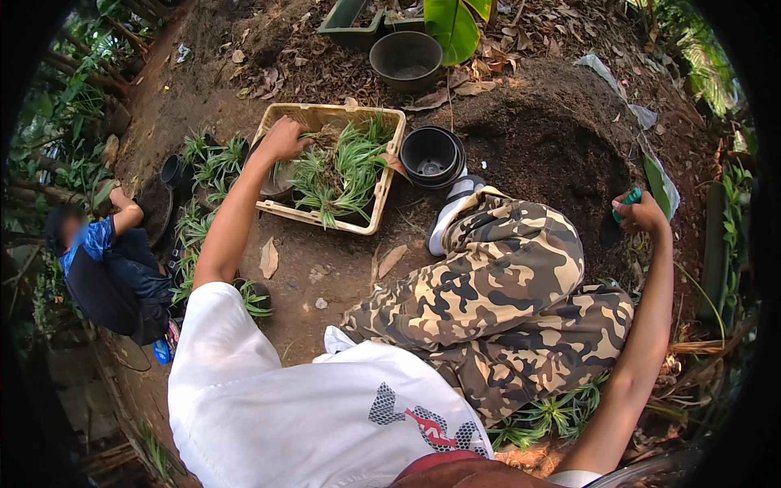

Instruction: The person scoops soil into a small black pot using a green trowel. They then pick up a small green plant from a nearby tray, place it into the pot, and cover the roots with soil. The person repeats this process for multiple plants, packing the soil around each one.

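Note:
My left hand [285,141] reaches over the left side of a cream plastic crate [326,223]. Its fingertips are at the variegated spider plants [345,174] heaped inside; whether they grip a leaf or root cannot be told. Also in the crate, below my wrist, is a partly hidden round dark container [278,186]. On the far right, my right hand [640,210] is closed around the green handle of a hand tool [632,196]. The tool's lower end is dark and hard to make out against the soil. A mound of dark potting soil [543,146] lies between that hand and the crate.
Stacked black plastic pots [430,154] stand between crate and soil. Behind them are a larger dark pot [406,60] and a green planter trough [351,27]. Potted spider plants [213,161] line the left, where another person [113,268] crouches. My bent camouflage-trousered leg [512,256] is in front.

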### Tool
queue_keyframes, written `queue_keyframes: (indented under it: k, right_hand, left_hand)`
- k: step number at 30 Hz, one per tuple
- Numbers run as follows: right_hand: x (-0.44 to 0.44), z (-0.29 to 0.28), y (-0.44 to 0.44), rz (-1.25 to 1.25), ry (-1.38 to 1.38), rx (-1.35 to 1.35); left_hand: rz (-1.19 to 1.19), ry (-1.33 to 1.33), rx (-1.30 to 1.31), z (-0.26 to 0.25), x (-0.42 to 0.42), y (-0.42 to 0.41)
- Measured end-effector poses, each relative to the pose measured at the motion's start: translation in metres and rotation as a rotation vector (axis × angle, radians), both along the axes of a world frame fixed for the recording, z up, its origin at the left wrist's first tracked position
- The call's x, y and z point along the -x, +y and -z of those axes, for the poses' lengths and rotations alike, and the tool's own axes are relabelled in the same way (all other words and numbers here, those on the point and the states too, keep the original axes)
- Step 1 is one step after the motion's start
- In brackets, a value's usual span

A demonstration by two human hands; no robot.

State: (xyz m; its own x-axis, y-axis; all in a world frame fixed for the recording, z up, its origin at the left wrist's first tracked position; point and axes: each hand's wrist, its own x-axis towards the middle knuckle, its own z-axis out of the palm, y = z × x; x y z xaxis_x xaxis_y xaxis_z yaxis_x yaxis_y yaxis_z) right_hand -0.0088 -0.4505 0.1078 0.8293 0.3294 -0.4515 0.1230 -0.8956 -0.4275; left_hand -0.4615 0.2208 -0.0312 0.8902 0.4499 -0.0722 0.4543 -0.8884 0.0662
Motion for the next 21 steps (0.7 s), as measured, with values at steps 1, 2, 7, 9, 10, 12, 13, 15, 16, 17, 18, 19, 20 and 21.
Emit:
queue_keyframes:
  k: [1, 2, 7, 9, 10, 12, 13, 15, 16, 17, 18, 19, 20, 21]
  right_hand:
    - [0.001, 0.0, 0.002, 0.002, -0.001, 0.001]
    - [0.001, 0.001, 0.004, 0.003, -0.001, 0.001]
    - [0.001, -0.002, -0.005, -0.01, 0.005, -0.01]
    - [0.002, -0.003, -0.005, -0.012, 0.005, -0.014]
    - [0.005, -0.004, -0.003, -0.012, 0.002, -0.006]
    - [0.008, -0.005, -0.004, -0.024, 0.005, -0.004]
    - [0.007, -0.003, -0.004, -0.034, 0.011, 0.003]
    - [0.003, 0.001, -0.005, -0.048, 0.024, 0.016]
    - [0.002, 0.0, -0.007, -0.058, 0.031, 0.03]
    - [0.001, 0.001, -0.009, -0.055, 0.039, 0.028]
    - [0.002, 0.0, -0.006, -0.059, 0.039, 0.031]
    - [0.004, 0.001, -0.005, -0.056, 0.041, 0.035]
    - [0.004, 0.001, -0.005, -0.058, 0.04, 0.041]
    - [0.003, 0.001, -0.007, -0.056, 0.038, 0.052]
  left_hand:
    - [-0.086, -0.036, 0.123, -0.007, -0.001, 0.001]
    - [-0.059, -0.177, 0.149, -0.009, 0.003, 0.007]
    - [-0.092, -0.281, 0.889, -0.068, -0.025, -0.018]
    - [-0.131, -0.357, 1.17, -0.085, -0.033, -0.027]
    - [-0.146, -0.373, 1.178, -0.097, -0.043, -0.043]
    - [-0.164, -0.432, 1.34, -0.113, -0.062, -0.062]
    - [-0.171, -0.46, 1.419, -0.119, -0.072, -0.07]
    - [-0.106, -0.444, 1.413, -0.128, -0.094, -0.081]
    - [-0.061, -0.407, 1.411, -0.136, -0.108, -0.087]
    - [-0.015, -0.368, 1.408, -0.142, -0.122, -0.093]
    - [0.018, -0.339, 1.386, -0.148, -0.136, -0.099]
    - [0.05, -0.307, 1.445, -0.153, -0.15, -0.106]
    - [0.066, -0.287, 1.412, -0.158, -0.166, -0.119]
    - [0.085, -0.268, 1.384, -0.163, -0.184, -0.134]
